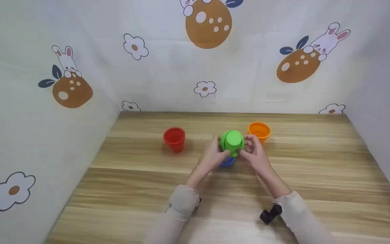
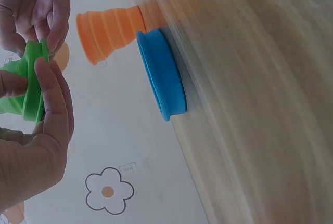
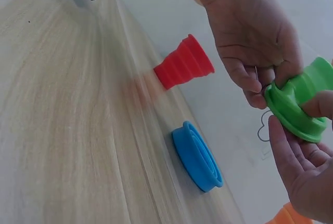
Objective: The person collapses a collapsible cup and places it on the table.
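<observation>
Between both hands, above the table, is a green collapsible cup [image 1: 234, 139], its base turned upward and its wide rim folded like a collar around the narrower part. The left hand [image 1: 214, 153] pinches the rim from the left, thumb on the near side. From the right, the right hand [image 1: 256, 153] grips the same rim, thumb in front and fingers behind, also seen in the right wrist view. Below the hands a blue collapsible cup [image 3: 196, 156] sits flattened on the table, partly hidden in the head view.
A red cup [image 1: 174, 139] stands extended at the left of the wooden table [image 1: 130, 189]. An orange cup [image 1: 260, 130] stands extended behind the right hand. Patterned white cloth walls [image 1: 168, 67] border the back and sides. A black device [image 1: 271, 214] hangs at the right wrist.
</observation>
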Tool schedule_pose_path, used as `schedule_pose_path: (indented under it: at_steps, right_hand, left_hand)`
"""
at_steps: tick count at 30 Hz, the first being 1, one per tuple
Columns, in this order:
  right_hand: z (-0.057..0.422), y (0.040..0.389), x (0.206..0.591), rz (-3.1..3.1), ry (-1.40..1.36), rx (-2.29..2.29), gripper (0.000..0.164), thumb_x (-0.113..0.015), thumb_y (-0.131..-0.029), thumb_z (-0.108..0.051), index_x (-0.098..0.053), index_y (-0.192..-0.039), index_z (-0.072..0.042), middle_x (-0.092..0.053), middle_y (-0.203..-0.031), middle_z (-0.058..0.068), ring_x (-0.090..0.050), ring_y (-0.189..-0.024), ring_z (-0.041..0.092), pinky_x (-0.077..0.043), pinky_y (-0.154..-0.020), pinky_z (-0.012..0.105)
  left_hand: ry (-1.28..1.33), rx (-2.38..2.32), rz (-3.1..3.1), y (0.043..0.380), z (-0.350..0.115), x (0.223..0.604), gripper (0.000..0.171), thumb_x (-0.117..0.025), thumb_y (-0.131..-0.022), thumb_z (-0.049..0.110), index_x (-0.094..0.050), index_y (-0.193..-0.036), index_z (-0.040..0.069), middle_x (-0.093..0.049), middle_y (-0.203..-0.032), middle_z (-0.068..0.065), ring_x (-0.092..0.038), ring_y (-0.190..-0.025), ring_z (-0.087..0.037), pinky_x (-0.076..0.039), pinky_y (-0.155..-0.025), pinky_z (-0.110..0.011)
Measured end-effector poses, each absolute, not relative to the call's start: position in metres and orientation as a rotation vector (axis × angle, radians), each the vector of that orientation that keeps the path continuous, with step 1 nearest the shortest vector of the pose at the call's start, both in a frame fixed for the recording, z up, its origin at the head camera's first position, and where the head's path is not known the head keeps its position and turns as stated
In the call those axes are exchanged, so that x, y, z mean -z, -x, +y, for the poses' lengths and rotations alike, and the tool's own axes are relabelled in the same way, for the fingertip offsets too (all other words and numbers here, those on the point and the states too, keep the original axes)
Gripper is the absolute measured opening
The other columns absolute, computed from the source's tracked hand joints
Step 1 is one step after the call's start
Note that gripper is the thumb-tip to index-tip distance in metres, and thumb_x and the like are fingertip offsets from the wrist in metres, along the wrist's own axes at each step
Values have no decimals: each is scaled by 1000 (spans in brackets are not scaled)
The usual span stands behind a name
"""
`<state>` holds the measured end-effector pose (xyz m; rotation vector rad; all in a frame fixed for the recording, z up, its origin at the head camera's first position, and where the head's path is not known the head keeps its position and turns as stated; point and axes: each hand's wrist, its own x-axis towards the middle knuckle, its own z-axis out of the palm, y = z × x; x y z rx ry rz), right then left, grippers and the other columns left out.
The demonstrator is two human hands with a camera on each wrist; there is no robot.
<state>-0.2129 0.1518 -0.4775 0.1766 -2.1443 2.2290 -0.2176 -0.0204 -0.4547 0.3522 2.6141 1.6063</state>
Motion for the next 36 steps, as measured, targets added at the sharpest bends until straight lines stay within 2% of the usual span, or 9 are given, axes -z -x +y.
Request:
schedule_pose_path:
  at_steps: [4,6,12,16,20,23,25,30,36]
  right_hand:
    - [151,214,480,-2161,-199,-2113,43,-55,-81,15,-45,-122,9,-60,-101,-2,-59,-90,1,-50,-79,17]
    - [152,214,481,-2161,-199,-2101,43,-55,-80,15,-46,-122,10,-62,-104,-2,-59,-93,0,-50,-83,16]
    - [158,213,480,-2103,-189,-2218,41,-54,-82,18,-47,-121,8,-70,-101,-5,-67,-89,4,-57,-78,22]
    - [161,213,479,-2111,-193,-2219,43,-52,-80,19,-47,-122,8,-70,-99,-7,-66,-87,6,-57,-73,23]
    - [163,214,479,-2137,-211,-2186,44,-53,-80,19,-49,-123,9,-70,-97,-9,-65,-89,4,-55,-77,22]
    - [165,214,478,-2161,-251,-2187,42,-55,-82,17,-49,-124,11,-71,-100,-7,-65,-94,3,-55,-84,21]
    - [167,213,477,-2183,-287,-2224,42,-55,-85,15,-49,-126,11,-70,-105,-7,-66,-96,4,-56,-87,23]
    - [177,210,471,-2213,-428,-2444,42,-53,-88,11,-51,-129,0,-66,-114,-8,-67,-100,8,-61,-84,29]
    - [184,211,466,-2100,-636,-2637,43,-47,-87,10,-57,-118,-18,-66,-113,-7,-65,-101,8,-60,-86,28]
  left_hand:
    - [-371,-1573,2653,217,-20,455,40,-65,-82,7,-49,-119,3,-64,-114,-15,-60,-109,-25,-51,-99,-44]
    - [-388,-1570,2644,217,-21,455,39,-64,-83,8,-49,-119,3,-63,-116,-15,-59,-112,-26,-50,-101,-46]
    - [-525,-1643,2487,218,-28,454,31,-58,-87,4,-50,-116,-1,-62,-120,-21,-60,-115,-32,-50,-103,-48]
    - [-586,-1808,2223,219,-32,453,39,-52,-92,1,-43,-128,-6,-58,-132,-30,-57,-124,-38,-48,-107,-44]
    - [-580,-1935,2059,221,-35,451,44,-48,-97,4,-37,-139,-6,-58,-133,-30,-61,-116,-26,-51,-101,-32]
    - [-571,-1943,2072,222,-36,451,41,-47,-100,5,-41,-138,-6,-60,-127,-29,-61,-105,-14,-51,-92,-24]
    - [-577,-1933,2087,222,-36,451,37,-46,-101,5,-43,-136,-8,-59,-124,-30,-60,-103,-12,-52,-91,-24]
    - [-604,-1892,2082,220,-37,451,35,-44,-102,4,-44,-134,-11,-58,-125,-29,-60,-108,-15,-54,-98,-29]
    - [-613,-1883,2044,218,-35,449,37,-42,-103,6,-42,-136,-11,-57,-127,-28,-60,-109,-15,-54,-101,-33]
